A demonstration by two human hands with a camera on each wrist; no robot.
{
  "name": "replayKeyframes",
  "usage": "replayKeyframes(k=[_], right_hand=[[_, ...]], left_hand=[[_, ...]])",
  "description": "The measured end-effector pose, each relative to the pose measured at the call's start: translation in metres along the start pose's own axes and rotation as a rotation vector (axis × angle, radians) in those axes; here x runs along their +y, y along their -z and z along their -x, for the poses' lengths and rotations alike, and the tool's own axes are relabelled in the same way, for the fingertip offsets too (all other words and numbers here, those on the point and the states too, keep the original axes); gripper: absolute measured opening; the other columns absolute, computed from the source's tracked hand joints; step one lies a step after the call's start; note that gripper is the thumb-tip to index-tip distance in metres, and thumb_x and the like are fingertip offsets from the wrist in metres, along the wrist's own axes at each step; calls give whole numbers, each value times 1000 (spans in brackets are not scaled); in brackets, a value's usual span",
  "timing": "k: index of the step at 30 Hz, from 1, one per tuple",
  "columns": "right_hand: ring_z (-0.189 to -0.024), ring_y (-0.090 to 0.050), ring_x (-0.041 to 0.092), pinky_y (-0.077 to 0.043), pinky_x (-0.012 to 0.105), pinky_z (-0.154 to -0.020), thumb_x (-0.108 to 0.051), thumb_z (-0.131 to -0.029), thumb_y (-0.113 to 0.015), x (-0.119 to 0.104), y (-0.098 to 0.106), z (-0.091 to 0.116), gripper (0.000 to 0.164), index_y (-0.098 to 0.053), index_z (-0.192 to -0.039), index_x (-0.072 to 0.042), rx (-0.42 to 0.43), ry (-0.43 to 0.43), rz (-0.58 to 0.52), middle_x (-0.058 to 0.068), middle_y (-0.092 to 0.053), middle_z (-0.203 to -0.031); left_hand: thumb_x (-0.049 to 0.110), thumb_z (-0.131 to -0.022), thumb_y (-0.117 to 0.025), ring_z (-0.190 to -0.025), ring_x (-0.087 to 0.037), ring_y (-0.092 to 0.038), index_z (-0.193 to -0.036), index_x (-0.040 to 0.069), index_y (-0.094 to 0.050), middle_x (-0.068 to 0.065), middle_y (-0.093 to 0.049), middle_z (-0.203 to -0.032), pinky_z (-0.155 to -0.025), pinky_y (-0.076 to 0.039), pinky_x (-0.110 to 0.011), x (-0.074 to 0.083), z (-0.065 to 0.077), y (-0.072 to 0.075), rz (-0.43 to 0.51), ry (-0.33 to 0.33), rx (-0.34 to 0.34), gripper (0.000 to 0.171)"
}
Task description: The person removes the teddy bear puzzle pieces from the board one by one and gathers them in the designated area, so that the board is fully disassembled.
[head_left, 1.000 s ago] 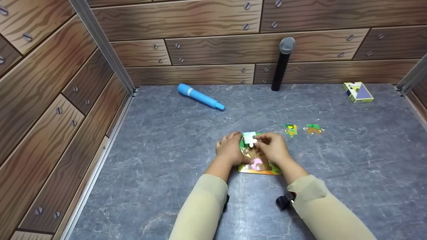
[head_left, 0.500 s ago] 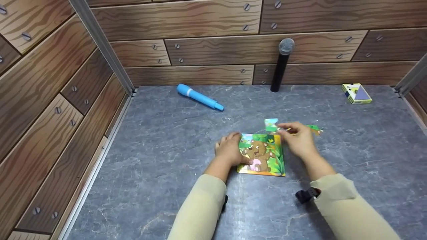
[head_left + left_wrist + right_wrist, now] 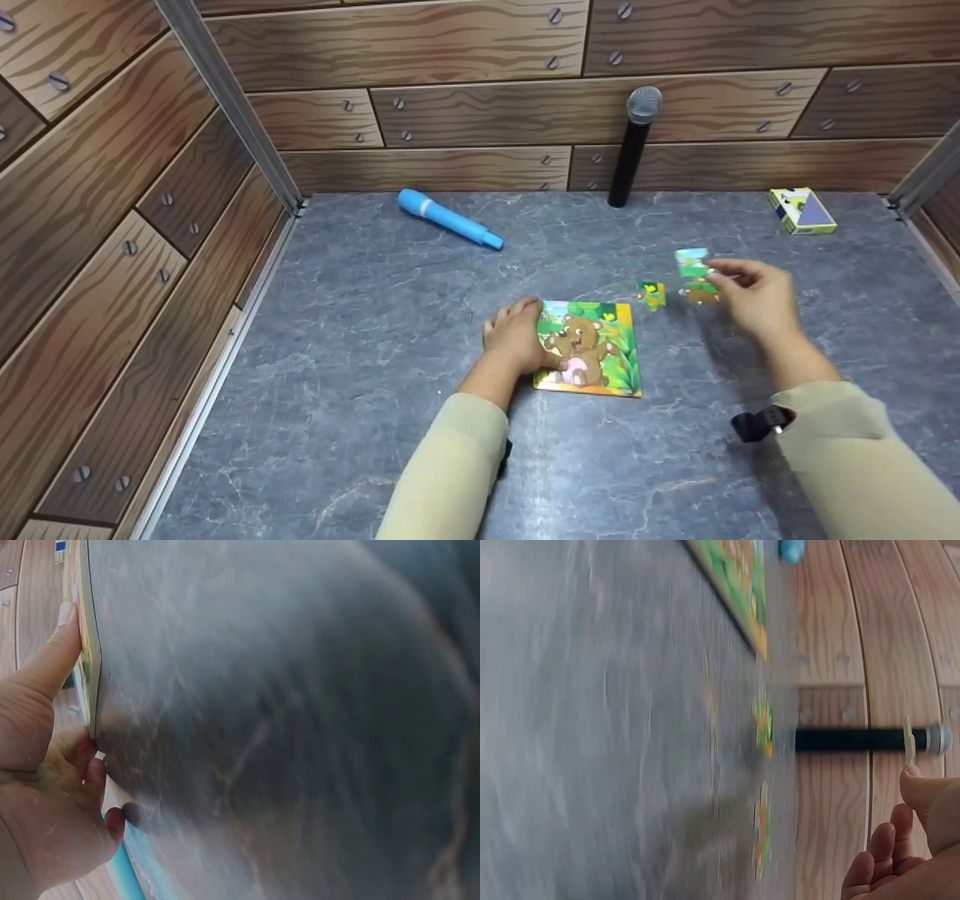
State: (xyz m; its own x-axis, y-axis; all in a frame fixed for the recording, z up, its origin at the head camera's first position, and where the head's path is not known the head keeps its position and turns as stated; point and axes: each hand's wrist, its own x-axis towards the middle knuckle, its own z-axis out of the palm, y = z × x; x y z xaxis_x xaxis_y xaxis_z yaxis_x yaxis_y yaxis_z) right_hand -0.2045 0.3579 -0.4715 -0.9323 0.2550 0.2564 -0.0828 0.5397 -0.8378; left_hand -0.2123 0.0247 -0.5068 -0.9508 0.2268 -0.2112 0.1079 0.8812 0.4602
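The left hand (image 3: 45, 799) holds a thin board (image 3: 91, 664) at its edge. The thumb (image 3: 51, 660) lies nearly straight on the coloured face; the other fingers (image 3: 94, 778) are bent, and one touches the corner. To the right of the grip spreads the grey, veined table (image 3: 240, 690). Below the grip appears a blue rod (image 3: 127, 877), only partly seen. Behind the grip stand brown wood-grain planks (image 3: 39, 600).

Your head view is bright and mostly crisp; pale glare streaks the grey marbled tabletop (image 3: 544, 465) just nearer you than the square, glossy, bear-printed puzzle board (image 3: 596, 349). Your right hand (image 3: 759, 304) casts soft shadow to the board's right. Beside the board, your left wrist view looks dim and blurred, your right smeared.
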Motion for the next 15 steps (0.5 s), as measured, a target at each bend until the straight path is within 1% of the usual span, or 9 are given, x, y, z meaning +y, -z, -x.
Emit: replayKeyframes(k=[1,3,5,7,9,12,14,15], right_hand=[[-73,-56,-7,-47,11,-63,-3,-98,-74,3,4,-1,25,-74,-119,11,4,-10,4,-28,-62,-82],[-74,-56,-8,-47,10,-64,-5,-99,-73,9,13,-4,28,-73,-122,11,2,-37,25,-33,-59,-80],[-75,-56,-9,-46,10,-65,-6,-100,-73,15,20,-6,30,-72,-124,11,2,-63,49,-34,-59,-81],[-75,-55,-8,-46,10,-64,-7,-100,-72,20,26,-7,31,-71,-125,12,6,-79,71,-29,-63,-83],[-76,-54,-8,-46,10,-63,-8,-101,-71,26,31,-8,31,-71,-125,12,8,-97,94,-29,-63,-83],[-77,-53,-10,-46,9,-64,-7,-102,-70,35,36,-8,31,-71,-126,12,19,-112,112,-33,-59,-81],[-78,-52,-12,-46,7,-67,-7,-102,-69,41,39,-9,31,-70,-126,13,25,-127,119,-39,-53,-80],[-78,-52,-13,-46,7,-68,-7,-102,-69,44,40,-9,31,-70,-127,12,26,-135,125,-38,-53,-80]], left_hand=[[52,-71,-96,-154,-26,-32,-163,18,-44,5,-37,-169,-122,-23,-51,0,0,0,0,-1,1,111],[53,-71,-96,-154,-26,-32,-163,18,-44,5,-37,-169,-122,-22,-52,0,0,1,0,-2,-2,111],[53,-72,-95,-154,-26,-32,-164,19,-43,5,-36,-169,-123,-22,-52,0,1,1,-1,-1,-8,111],[54,-73,-95,-154,-26,-32,-164,19,-43,5,-37,-169,-123,-22,-52,1,1,2,-7,-2,-9,110],[55,-73,-94,-154,-26,-32,-164,19,-43,5,-37,-169,-123,-22,-52,1,1,2,-9,-1,-13,111],[56,-73,-94,-153,-26,-32,-164,19,-42,5,-37,-169,-123,-23,-52,1,2,2,-11,-2,-12,111],[56,-73,-94,-153,-26,-33,-164,19,-42,5,-37,-169,-123,-23,-53,0,2,2,-13,-5,-10,112],[56,-73,-94,-153,-26,-33,-164,19,-42,5,-37,-169,-123,-23,-53,0,2,1,-12,-7,-8,112]])
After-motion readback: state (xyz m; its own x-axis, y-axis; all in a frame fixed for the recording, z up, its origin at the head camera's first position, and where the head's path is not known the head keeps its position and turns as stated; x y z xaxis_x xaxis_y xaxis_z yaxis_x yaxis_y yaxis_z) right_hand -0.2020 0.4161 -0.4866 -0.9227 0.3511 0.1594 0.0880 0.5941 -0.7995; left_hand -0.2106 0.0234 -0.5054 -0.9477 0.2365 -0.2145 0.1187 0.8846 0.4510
